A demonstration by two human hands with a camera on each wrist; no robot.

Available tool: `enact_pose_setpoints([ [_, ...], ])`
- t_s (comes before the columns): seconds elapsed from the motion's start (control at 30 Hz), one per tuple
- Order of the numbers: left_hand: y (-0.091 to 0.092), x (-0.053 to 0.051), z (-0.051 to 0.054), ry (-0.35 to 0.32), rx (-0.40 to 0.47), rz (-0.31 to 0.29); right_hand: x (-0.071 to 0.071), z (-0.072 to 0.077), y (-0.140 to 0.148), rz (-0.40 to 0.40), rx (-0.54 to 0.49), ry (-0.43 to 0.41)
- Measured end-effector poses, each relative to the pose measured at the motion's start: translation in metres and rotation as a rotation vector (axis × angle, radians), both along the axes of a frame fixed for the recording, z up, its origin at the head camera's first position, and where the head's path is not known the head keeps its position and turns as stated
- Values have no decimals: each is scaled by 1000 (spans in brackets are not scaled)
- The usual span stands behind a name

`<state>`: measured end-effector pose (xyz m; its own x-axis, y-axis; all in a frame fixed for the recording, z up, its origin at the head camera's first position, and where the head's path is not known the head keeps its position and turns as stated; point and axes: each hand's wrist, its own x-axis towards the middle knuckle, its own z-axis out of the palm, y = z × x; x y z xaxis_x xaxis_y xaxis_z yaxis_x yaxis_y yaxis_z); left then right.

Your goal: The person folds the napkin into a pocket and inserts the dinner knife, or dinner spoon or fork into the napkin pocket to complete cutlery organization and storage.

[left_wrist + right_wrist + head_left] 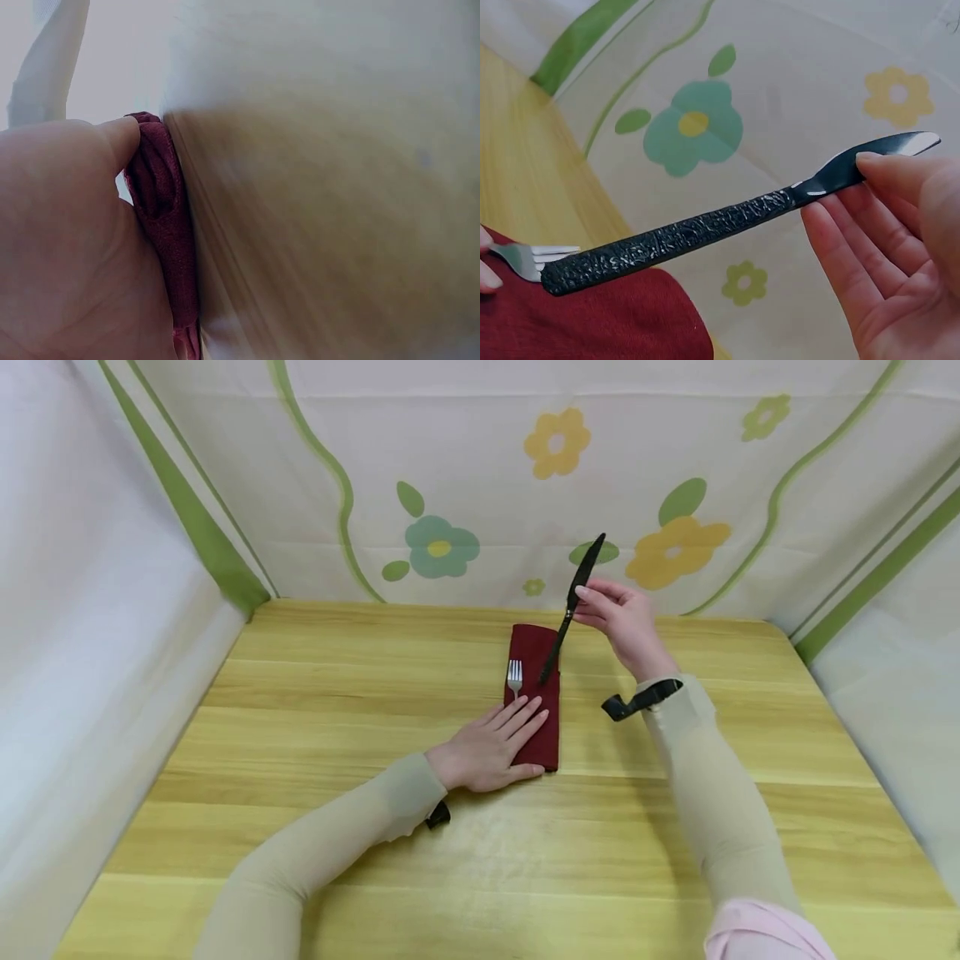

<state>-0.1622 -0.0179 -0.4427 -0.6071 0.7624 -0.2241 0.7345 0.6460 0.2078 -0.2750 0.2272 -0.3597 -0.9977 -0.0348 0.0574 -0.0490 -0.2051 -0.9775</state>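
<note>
A folded dark red cloth napkin (537, 647) lies on the wooden table. My left hand (491, 747) rests on it with straight fingers. Between the hand and the cloth is a fork (514, 675); its tines show past the fingertips, while its handle is hidden. In the left wrist view the napkin's folded end (180, 247) appears beside the thumb. My right hand (622, 614) pinches a black table knife (675, 234) by its blade between thumb and fingers. The knife is tilted, textured handle downward over the napkin's upper part, blade tip pointing up.
Wood-grain table (337, 693) extends around the napkin on both sides. Behind it hangs a white curtain (480, 468) with printed flowers and green wavy lines. White cloth walls with green strips stand at left and right.
</note>
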Motion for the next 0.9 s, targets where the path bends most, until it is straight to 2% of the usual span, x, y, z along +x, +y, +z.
enact_pose_setpoints([
  [0.2, 1, 2, 4, 21, -3, -8, -26, -13, -5, 53, 43, -53],
  [0.37, 1, 2, 5, 16, -20, 1, -38, -21, -11, 90, 61, -84],
  [0.77, 2, 5, 13, 16, -37, 7, -41, -30, -15, 99, 120, -166],
  [0.9, 2, 4, 9, 19, -43, 13, -39, -33, -14, 112, 135, -200],
])
